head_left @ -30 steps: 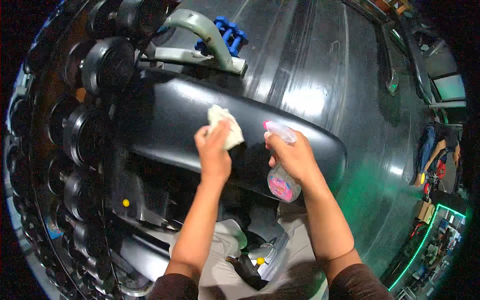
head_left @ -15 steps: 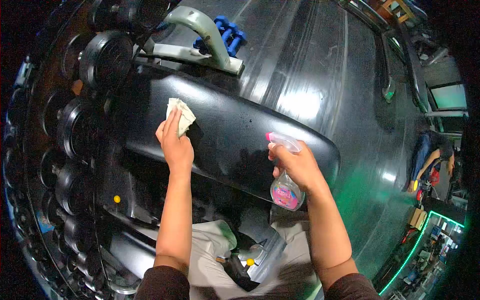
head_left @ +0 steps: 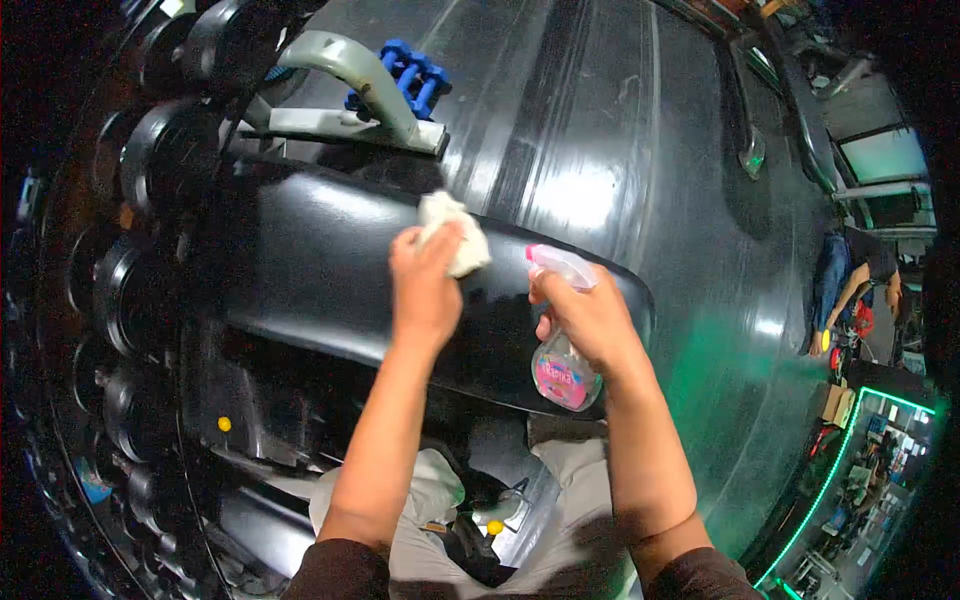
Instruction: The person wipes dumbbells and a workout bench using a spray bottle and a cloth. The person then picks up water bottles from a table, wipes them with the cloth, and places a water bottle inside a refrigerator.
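A dark, glossy floor [head_left: 700,260] fills the upper middle and right of the frame, a broad stretch running out beyond the bench's far edge and rounded right end. The black padded bench [head_left: 310,250] lies across the centre, slanting from upper left down to centre right. A row of round-headed black dumbbells [head_left: 125,300] lines the left side, bounding the room there.

Both forearms rise from the bottom of the frame. The left one leans slightly right, and its left hand [head_left: 425,285] is at the centre over the pad, palm down, fingers forward and gripping a cloth; the pad's surface extends to its left. The right forearm leans left; the right hand [head_left: 590,325], right of centre near the bench's rounded end, is wrapped around a spray bottle's neck, thumb side toward the nozzle.

The grey metal frame [head_left: 370,85] arches at upper left, just beyond the bench's far edge. The clear spray bottle [head_left: 562,375] stands nearly upright in the grasp, its pink label low. The pale cloth [head_left: 462,250] is slightly blurred, near the far edge; whether it touches the pad, I cannot tell. Blue dumbbells [head_left: 412,75] lie behind the arch. One yellow knob [head_left: 224,424] shows at lower left.
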The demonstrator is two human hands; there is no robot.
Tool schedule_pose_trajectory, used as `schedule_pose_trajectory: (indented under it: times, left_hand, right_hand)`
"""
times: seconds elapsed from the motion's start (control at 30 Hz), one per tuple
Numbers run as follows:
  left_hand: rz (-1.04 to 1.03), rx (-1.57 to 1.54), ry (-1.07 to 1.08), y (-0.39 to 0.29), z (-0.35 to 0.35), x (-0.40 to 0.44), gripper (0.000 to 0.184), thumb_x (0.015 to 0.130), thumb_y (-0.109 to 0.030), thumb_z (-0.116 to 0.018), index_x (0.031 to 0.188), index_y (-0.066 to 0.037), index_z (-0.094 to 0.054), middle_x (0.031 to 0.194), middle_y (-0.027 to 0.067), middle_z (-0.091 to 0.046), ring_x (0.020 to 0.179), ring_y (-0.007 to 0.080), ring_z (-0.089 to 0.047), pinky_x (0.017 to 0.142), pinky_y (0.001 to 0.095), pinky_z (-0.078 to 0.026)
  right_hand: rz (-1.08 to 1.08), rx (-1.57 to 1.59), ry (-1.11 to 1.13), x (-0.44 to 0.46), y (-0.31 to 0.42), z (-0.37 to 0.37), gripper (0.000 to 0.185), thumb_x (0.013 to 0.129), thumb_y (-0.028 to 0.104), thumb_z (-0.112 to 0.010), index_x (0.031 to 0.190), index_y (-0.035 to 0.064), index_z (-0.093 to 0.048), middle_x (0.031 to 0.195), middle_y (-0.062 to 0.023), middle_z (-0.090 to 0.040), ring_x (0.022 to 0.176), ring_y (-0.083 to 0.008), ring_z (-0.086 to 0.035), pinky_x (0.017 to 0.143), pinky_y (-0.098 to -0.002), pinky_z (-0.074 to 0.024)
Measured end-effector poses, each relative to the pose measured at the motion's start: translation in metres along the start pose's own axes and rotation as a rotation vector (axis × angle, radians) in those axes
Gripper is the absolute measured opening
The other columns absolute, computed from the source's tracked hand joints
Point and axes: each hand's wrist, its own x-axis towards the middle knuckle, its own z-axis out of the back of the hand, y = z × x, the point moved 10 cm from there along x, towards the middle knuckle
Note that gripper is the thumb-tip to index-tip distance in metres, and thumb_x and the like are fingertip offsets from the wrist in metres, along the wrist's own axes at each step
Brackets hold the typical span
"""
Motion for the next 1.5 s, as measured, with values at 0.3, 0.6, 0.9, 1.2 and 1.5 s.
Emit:
schedule_pose_trajectory:
  times: [0.3, 0.6, 0.9, 1.2, 1.5]
  left_hand:
    - [-0.065, -0.026, 0.059, -0.007, 0.0, -0.007, 0.065, 0.068, 0.022, -0.059, 0.124, -0.009, -0.072, 0.14, 0.0087, -0.067, 0.122, 0.0398, -0.054, 0.111, 0.0451, -0.041]
    - [0.098, 0.145, -0.084, 0.03, 0.022, -0.012, 0.073, 0.071, 0.024, -0.054, 0.134, -0.009, -0.068, 0.146, 0.0088, -0.063, 0.127, 0.0371, -0.05, 0.115, 0.043, -0.035]
    - [-0.085, -0.13, 0.131, -0.047, -0.022, -0.02, 0.079, 0.065, 0.024, -0.052, 0.131, -0.013, -0.07, 0.146, 0.003, -0.064, 0.129, 0.0358, -0.05, 0.115, 0.0419, -0.037]
    - [0.1, 0.114, -0.073, 0.01, 0.012, -0.006, 0.071, 0.069, 0.024, -0.052, 0.129, -0.008, -0.071, 0.141, 0.0061, -0.067, 0.124, 0.0349, -0.051, 0.113, 0.0399, -0.038]
    - [-0.121, -0.17, 0.151, -0.1, -0.07, -0.015, 0.059, 0.067, 0.018, -0.062, 0.12, -0.005, -0.073, 0.141, 0.0064, -0.066, 0.124, 0.0389, -0.051, 0.111, 0.0463, -0.04]
  right_hand:
    - [0.011, -0.014, -0.031, 0.003, -0.004, 0.022, 0.033, 0.096, 0.03, -0.065, 0.098, -0.0032, -0.069, 0.08, -0.007, -0.066, 0.056, -0.0169, -0.065, 0.058, -0.0352, -0.0524]
    - [-0.01, -0.048, -0.091, -0.01, -0.025, 0.056, 0.033, 0.096, 0.029, -0.065, 0.101, -0.0035, -0.069, 0.081, -0.0069, -0.067, 0.058, -0.0167, -0.065, 0.059, -0.035, -0.0524]
    - [-0.051, -0.045, -0.101, -0.013, -0.024, 0.064, 0.033, 0.096, 0.029, -0.066, 0.1, -0.0038, -0.069, 0.081, -0.0069, -0.067, 0.058, -0.0165, -0.065, 0.058, -0.0339, -0.0523]
    - [-0.046, -0.034, -0.104, -0.015, -0.028, 0.077, 0.036, 0.096, 0.031, -0.066, 0.103, -0.0047, -0.069, 0.083, -0.0081, -0.068, 0.059, -0.0171, -0.066, 0.059, -0.0353, -0.0533]
    - [-0.047, -0.03, -0.125, -0.01, -0.029, 0.084, 0.036, 0.096, 0.031, -0.065, 0.097, -0.0047, -0.067, 0.081, -0.0074, -0.067, 0.057, -0.0169, -0.065, 0.059, -0.0352, -0.0525]
